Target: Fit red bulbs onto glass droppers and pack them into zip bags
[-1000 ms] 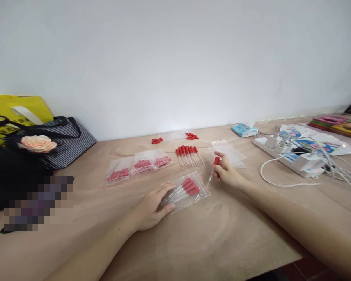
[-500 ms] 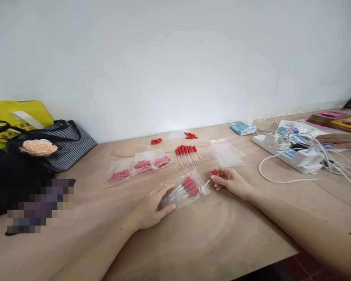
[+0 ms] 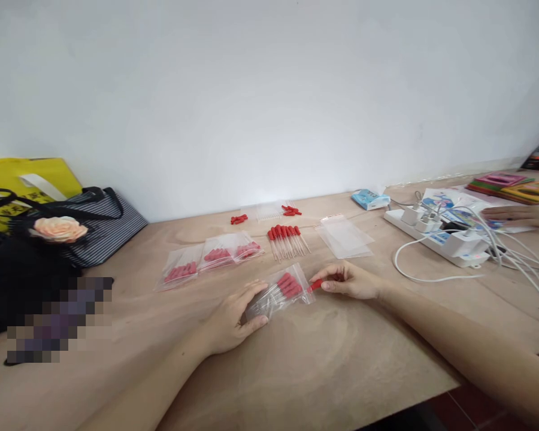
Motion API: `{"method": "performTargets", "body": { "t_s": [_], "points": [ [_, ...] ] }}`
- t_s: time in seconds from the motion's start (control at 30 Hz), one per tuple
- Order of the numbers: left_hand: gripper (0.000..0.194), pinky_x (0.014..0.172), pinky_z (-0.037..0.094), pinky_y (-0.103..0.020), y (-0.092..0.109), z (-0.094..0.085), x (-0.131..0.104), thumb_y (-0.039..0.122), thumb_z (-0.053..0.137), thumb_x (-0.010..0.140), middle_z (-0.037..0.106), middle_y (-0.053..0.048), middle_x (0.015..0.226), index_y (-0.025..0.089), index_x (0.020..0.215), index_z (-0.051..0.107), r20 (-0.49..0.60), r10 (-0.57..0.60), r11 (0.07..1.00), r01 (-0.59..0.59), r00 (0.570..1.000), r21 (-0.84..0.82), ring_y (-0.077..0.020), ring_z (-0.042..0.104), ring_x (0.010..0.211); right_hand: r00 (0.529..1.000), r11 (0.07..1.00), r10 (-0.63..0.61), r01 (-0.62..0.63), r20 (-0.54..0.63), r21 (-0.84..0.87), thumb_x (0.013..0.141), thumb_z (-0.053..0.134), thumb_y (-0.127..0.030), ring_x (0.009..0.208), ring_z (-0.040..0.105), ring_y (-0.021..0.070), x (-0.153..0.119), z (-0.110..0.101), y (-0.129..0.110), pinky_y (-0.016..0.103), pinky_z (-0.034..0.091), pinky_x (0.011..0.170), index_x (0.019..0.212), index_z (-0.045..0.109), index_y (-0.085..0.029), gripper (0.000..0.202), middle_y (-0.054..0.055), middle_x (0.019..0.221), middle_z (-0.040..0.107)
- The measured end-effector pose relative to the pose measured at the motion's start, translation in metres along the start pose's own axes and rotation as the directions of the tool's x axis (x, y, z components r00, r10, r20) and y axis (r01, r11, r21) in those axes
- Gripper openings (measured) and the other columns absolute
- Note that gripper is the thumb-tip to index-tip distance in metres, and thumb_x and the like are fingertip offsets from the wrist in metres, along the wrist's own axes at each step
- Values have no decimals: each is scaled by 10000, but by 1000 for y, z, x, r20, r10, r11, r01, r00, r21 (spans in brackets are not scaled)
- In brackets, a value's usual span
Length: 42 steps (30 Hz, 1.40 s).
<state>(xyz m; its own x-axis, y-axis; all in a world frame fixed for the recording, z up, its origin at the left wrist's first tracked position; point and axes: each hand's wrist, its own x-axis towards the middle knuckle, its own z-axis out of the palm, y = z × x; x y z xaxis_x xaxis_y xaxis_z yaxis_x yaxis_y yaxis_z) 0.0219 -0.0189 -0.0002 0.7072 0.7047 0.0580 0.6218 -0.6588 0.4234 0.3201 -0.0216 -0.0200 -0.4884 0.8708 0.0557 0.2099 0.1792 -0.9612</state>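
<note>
My left hand (image 3: pixel 239 316) grips the closed end of a clear zip bag (image 3: pixel 273 303), thumb in front and fingers behind. Several glass droppers with red rubber bulbs (image 3: pixel 290 285) lie inside, bulbs toward the bag's mouth on the right. Between thumb and fingers, my right hand (image 3: pixel 347 280) pinches one more dropper (image 3: pixel 315 286) by its red bulb. Its glass tube points left into the bag's mouth. Just beyond the bag, a row of loose droppers (image 3: pixel 284 232) lies with bulbs away from me. Filled bags (image 3: pixel 218 254) of droppers rest to the left.
Empty clear bags (image 3: pixel 345 235) are stacked behind my right hand. Loose red bulbs (image 3: pixel 239 219) and glass tubes (image 3: pixel 269 211) lie by the wall. A power strip (image 3: pixel 435 236) with cables stands right, near another person's hand (image 3: pixel 521 215). Striped and yellow bags (image 3: pixel 49 173) sit left.
My right hand has moved left and brought the dropper's tube into the bag's mouth. My left hand keeps its hold on the bag.
</note>
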Motion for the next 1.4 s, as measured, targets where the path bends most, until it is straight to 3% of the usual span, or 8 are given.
{"method": "performTargets", "body": {
  "t_s": [0.17, 0.23, 0.33, 0.47, 0.67, 0.9, 1.13, 1.4],
  "points": [
    [519, 1017, 301, -412, -2, 0, 0, 411, 445, 824, 371, -71, 1351, 211, 1285, 315, 15, -7, 1000, 7, 1000, 3, -235, 329, 1240, 963, 972, 213, -192, -164, 134, 695, 574, -500, 392, 287, 35, 12, -6, 8, 177, 209, 362, 916, 625, -147, 419, -30, 578, 523],
    [516, 1017, 301, -410, -2, 0, 0, 412, 444, 826, 366, -67, 1355, 218, 1287, 314, 13, -6, 1000, 6, 1000, -2, -234, 327, 1241, 965, 972, 197, -170, -170, 163, 678, 603, -480, 423, 343, 40, 13, -6, 10, 177, 250, 386, 912, 629, -142, 412, -11, 633, 560],
    [519, 1016, 302, -408, -2, 1, 0, 423, 446, 825, 369, -60, 1354, 227, 1288, 316, 8, 3, 1000, -3, 1000, -11, -236, 327, 1241, 996, 989, 83, -76, -46, 124, 667, 646, -406, 626, 500, 87, 10, -3, 7, 205, 383, 560, 894, 645, -157, 337, 20, 779, 610],
    [523, 1018, 303, -404, -1, 1, 0, 431, 444, 824, 373, -57, 1351, 223, 1287, 320, 12, -5, 1000, 5, 1000, -3, -235, 322, 1244, 992, 999, 0, -4, 125, 32, 703, 616, -391, 719, 526, 112, 10, -3, 0, 250, 409, 679, 896, 654, -170, 296, 12, 792, 606],
    [514, 1012, 307, -410, 1, -1, 1, 423, 453, 821, 383, -72, 1343, 206, 1272, 338, 14, -7, 1000, 7, 1000, 2, -236, 335, 1236, 988, 1000, 2, -1, 157, -2, 714, 603, -395, 773, 548, 115, 16, -12, -2, 261, 409, 740, 899, 656, -172, 295, 16, 843, 621],
    [515, 1017, 301, -398, -3, 2, 1, 415, 452, 826, 372, -65, 1350, 219, 1283, 319, 12, 11, 1000, -11, 1000, -7, -227, 328, 1240, 970, 986, -20, 60, 242, -158, 685, 638, -369, 692, 526, 111, 18, -3, -5, 236, 421, 646, 916, 680, -191, 295, 7, 746, 605],
    [523, 1018, 304, -398, -4, 2, 2, 423, 457, 821, 377, -61, 1348, 224, 1286, 325, 12, 17, 1000, -17, 1000, -11, -236, 329, 1241, 979, 994, 65, -45, 195, -104, 584, 699, -430, 637, 546, 116, 28, 2, 0, 227, 424, 585, 766, 700, -153, 331, 23, 704, 637],
    [489, 1008, 313, -402, -1, 0, 1, 406, 462, 819, 406, -57, 1329, 232, 1264, 357, 3, 25, 1000, -25, 1000, -14, -225, 353, 1226, 994, 942, 112, -104, 7, -320, 498, 733, -462, 471, 422, 65, 34, 8, 4, 192, 288, 446, 596, 636, -164, 328, -42, 511, 527]
  ]
}}
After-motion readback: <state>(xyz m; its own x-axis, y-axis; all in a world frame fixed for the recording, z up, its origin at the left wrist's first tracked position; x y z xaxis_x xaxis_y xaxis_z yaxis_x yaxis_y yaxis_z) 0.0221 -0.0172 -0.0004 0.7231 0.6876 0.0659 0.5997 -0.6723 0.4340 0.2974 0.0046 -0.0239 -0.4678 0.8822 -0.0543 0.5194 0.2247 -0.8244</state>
